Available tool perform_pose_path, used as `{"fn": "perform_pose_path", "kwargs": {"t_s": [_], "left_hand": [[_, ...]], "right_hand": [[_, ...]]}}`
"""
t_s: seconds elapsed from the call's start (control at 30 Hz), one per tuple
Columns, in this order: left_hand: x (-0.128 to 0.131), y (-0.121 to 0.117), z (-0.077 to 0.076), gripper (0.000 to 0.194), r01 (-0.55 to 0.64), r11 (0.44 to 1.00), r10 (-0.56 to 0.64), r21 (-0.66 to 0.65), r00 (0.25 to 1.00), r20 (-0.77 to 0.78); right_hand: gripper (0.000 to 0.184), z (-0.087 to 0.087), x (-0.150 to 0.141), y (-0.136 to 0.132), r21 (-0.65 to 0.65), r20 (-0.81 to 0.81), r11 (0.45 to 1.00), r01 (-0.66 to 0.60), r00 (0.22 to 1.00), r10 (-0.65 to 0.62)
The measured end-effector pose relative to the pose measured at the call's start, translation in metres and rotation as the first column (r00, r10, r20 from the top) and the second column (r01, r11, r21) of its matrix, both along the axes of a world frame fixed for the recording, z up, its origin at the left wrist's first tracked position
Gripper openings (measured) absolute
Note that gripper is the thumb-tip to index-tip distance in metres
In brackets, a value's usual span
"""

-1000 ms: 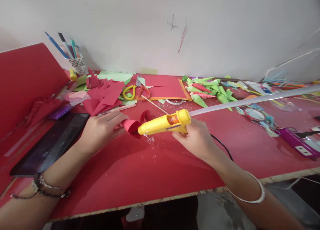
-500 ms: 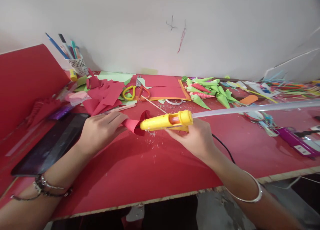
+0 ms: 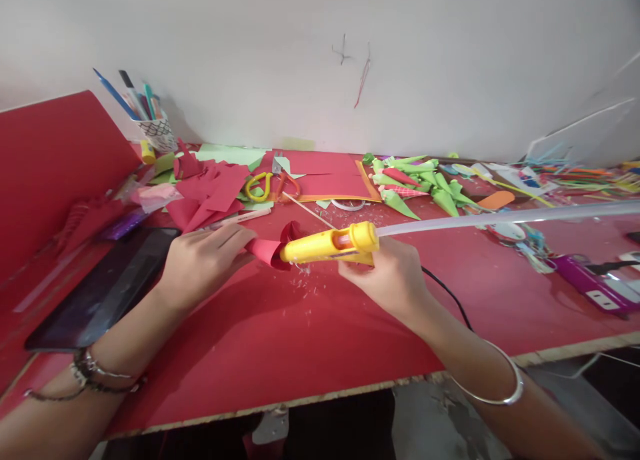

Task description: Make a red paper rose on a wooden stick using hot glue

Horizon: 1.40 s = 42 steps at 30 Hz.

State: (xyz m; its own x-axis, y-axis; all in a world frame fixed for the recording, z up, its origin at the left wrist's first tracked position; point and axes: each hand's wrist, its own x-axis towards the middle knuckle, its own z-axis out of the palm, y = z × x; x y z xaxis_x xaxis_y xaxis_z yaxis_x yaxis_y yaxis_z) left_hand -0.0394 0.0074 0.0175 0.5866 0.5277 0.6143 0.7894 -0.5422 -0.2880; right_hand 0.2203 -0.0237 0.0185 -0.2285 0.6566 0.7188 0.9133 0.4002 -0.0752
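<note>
My left hand (image 3: 203, 263) is closed on a curled piece of red paper (image 3: 267, 252), which opens toward the right. In my right hand (image 3: 393, 273) is a yellow glue gun (image 3: 320, 244), gripped by its handle. The gun's front end meets the open mouth of the red paper, and its tip is hidden there. A long clear glue stick (image 3: 480, 219) sticks out of the gun's back toward the right. A black cord (image 3: 450, 293) runs down behind my right wrist. Wispy glue strands lie on the red table (image 3: 300, 353) below the gun.
Scissors (image 3: 259, 187) and red paper scraps (image 3: 213, 190) lie at the back. Beyond the gun is a pile of green paper cones (image 3: 430, 183). A black tablet-like slab (image 3: 100, 287) lies left, a purple power strip (image 3: 593, 287) right. A pen cup (image 3: 157, 133) stands by the wall.
The glue gun has shifted slightly left, further into the red paper's mouth, with my right hand following. My left hand keeps its hold, almost still.
</note>
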Motion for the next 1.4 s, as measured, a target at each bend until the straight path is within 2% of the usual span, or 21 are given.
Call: {"fn": "perform_pose_path", "kwargs": {"t_s": [0.17, 0.47, 0.67, 0.93, 1.1, 1.4], "left_hand": [[0.0005, 0.0001, -0.0005, 0.017, -0.001, 1.0, 0.001, -0.026, 1.0, -0.009], [-0.0017, -0.002, -0.0004, 0.025, -0.003, 0.997, -0.002, -0.073, 0.998, -0.058], [-0.0012, 0.001, -0.002, 0.024, 0.062, 0.998, -0.063, -0.028, 0.997, -0.039], [-0.0003, 0.0009, -0.0048, 0.024, 0.037, 0.991, -0.035, -0.126, 0.999, 0.013], [-0.0015, 0.0021, -0.0063, 0.022, 0.014, 0.982, -0.002, -0.188, 0.998, 0.067], [-0.0022, 0.0017, -0.006, 0.023, -0.014, 0.957, 0.057, -0.289, 0.988, 0.141]], "right_hand": [[0.017, -0.0001, -0.0007, 0.0001, -0.04, -0.008, 0.999, -0.002, 1.0, 0.001], [0.028, 0.0041, -0.0044, -0.0007, -0.199, -0.118, 0.978, -0.067, 0.992, 0.044], [0.016, 0.0055, -0.0055, -0.0014, -0.32, -0.196, 0.941, -0.112, 0.979, 0.05], [0.014, 0.0007, -0.0054, 0.0002, -0.416, -0.317, 0.9, -0.132, 0.948, -0.007], [0.015, 0.0027, -0.0051, 0.0022, -0.404, -0.365, 0.902, -0.153, 0.931, -0.005], [0.031, 0.0018, -0.0024, 0.0064, -0.294, -0.245, 0.956, -0.022, 0.968, -0.053]]}}
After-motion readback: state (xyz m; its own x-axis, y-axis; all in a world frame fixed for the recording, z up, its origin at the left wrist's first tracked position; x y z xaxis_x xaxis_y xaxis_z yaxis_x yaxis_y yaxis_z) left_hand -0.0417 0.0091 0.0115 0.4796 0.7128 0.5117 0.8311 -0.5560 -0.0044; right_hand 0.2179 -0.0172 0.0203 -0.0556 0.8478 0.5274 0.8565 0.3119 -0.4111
